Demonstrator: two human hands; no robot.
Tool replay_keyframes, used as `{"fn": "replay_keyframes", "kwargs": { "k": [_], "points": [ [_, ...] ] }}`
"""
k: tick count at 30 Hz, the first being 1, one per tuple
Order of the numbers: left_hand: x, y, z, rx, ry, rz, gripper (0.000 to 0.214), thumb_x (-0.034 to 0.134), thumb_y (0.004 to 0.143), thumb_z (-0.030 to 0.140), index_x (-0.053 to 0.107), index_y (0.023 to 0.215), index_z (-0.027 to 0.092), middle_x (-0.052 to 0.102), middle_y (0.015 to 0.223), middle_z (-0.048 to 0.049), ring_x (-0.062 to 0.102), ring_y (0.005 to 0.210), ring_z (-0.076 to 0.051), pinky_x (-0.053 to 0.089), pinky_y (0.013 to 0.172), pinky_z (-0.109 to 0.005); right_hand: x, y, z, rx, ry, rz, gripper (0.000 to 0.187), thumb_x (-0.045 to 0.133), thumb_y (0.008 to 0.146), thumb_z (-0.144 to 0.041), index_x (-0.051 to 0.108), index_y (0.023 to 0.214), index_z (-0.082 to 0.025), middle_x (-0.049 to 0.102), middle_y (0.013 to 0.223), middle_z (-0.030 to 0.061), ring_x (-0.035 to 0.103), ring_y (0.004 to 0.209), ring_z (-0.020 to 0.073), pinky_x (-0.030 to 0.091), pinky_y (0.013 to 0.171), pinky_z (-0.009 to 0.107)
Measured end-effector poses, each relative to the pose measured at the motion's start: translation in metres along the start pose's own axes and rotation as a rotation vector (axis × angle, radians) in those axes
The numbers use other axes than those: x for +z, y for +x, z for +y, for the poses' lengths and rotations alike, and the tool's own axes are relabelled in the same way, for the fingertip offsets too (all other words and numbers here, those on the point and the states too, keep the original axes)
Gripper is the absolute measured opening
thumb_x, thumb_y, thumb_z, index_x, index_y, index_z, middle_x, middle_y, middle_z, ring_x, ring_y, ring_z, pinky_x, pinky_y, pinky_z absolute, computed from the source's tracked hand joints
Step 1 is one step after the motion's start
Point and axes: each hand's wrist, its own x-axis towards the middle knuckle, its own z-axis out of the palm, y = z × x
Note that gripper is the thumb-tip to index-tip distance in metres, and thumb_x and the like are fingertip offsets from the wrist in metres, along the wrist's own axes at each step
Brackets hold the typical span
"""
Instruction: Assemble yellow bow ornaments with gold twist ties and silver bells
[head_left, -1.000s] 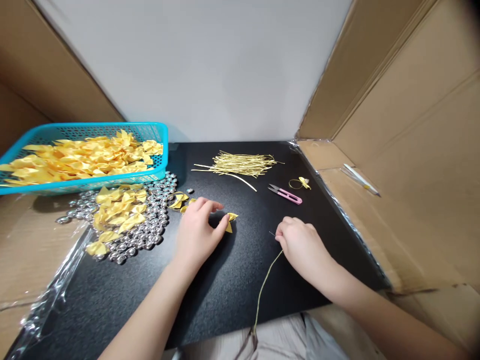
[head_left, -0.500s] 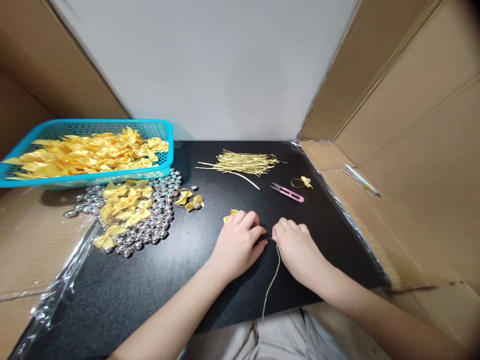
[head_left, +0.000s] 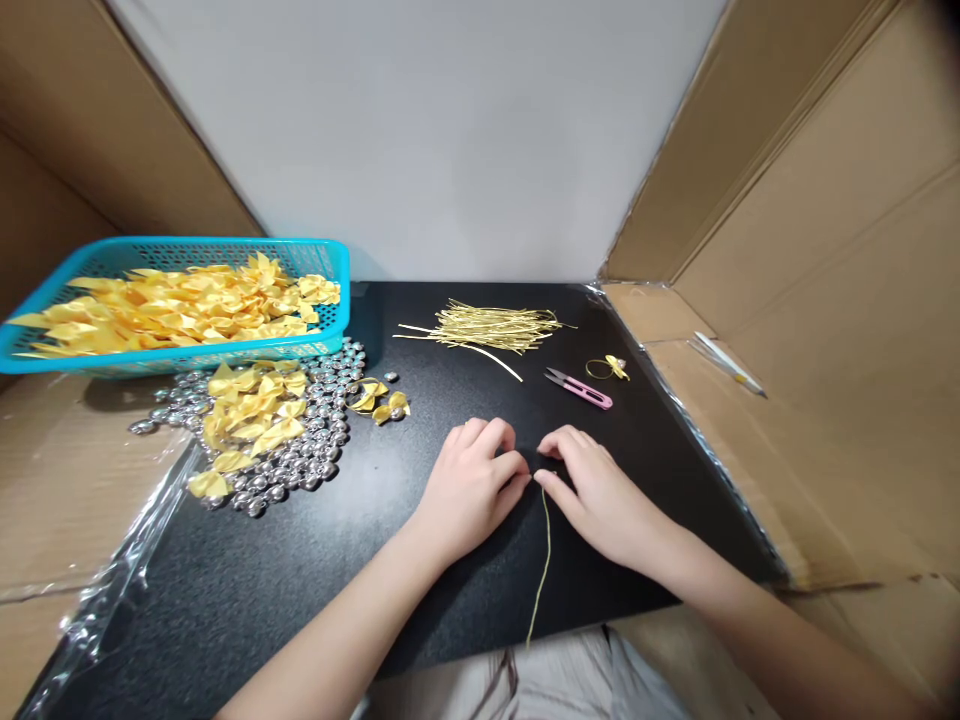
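Observation:
Over the middle of the black table, my left hand (head_left: 474, 485) is closed, its thumb and forefinger pinching one end of a thin gold cord (head_left: 548, 545). The cord hangs past the table's front edge. What lies under the palm is hidden. Close beside it, my right hand (head_left: 594, 492) has thumb and forefinger apart, their tips near the cord at the left fingertips. Beyond the right hand lie pink thread snips (head_left: 579, 388) and a gold cord loop with a yellow bow (head_left: 616, 367). A bundle of gold cords (head_left: 495, 327) lies farther back.
At the left, a blue basket (head_left: 346, 300) holds many yellow ribbon bows. Silver beads (head_left: 319, 455) and loose yellow bows (head_left: 255, 405) are spread before it, with a small bow-and-bead piece (head_left: 380, 400) beside them. White tweezers (head_left: 726, 362) lie on cardboard at the right.
My right hand has loosened its pinch, with thumb and forefinger now parted. The yellow piece that showed beyond my left hand is no longer visible. The cord has shifted slightly left near its top.

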Motion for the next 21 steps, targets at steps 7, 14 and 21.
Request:
{"fn": "replay_keyframes", "kwargs": {
  "k": [7,14,21],
  "points": [
    [-0.023,-0.001,-0.001,-0.022,-0.309,0.091,0.012,0.060,0.087,0.022,0.069,0.079,0.021,0.052,0.091,-0.0049,0.047,0.088,-0.021,0.040,0.079,-0.035,0.004,-0.010,0.004,0.283,1.225,-0.366,0.033,0.059,0.088,-0.050,0.053,0.094,-0.018,0.045,0.057,-0.0096,0.039,0.043,0.0049,0.045,0.058,0.025],
    [-0.035,-0.002,-0.008,-0.053,-0.435,0.103,0.012,0.061,0.084,0.018,0.066,0.073,0.020,0.050,0.091,-0.0025,0.048,0.090,-0.020,0.038,0.084,-0.034,-0.017,-0.013,0.020,0.275,1.162,-0.443,0.035,0.065,0.086,-0.047,0.051,0.076,-0.017,0.025,0.053,-0.0121,0.013,0.046,0.0043,0.014,0.044,0.019],
    [-0.039,-0.004,-0.011,-0.047,-0.435,0.090,0.015,0.059,0.084,0.016,0.063,0.070,0.019,0.049,0.091,-0.0023,0.047,0.090,-0.019,0.037,0.084,-0.034,-0.062,-0.014,0.040,0.146,0.656,-0.289,0.038,0.056,0.087,-0.051,0.051,0.068,-0.018,0.043,0.060,-0.0034,0.038,0.053,0.0108,0.036,0.053,0.026]
  ]
}}
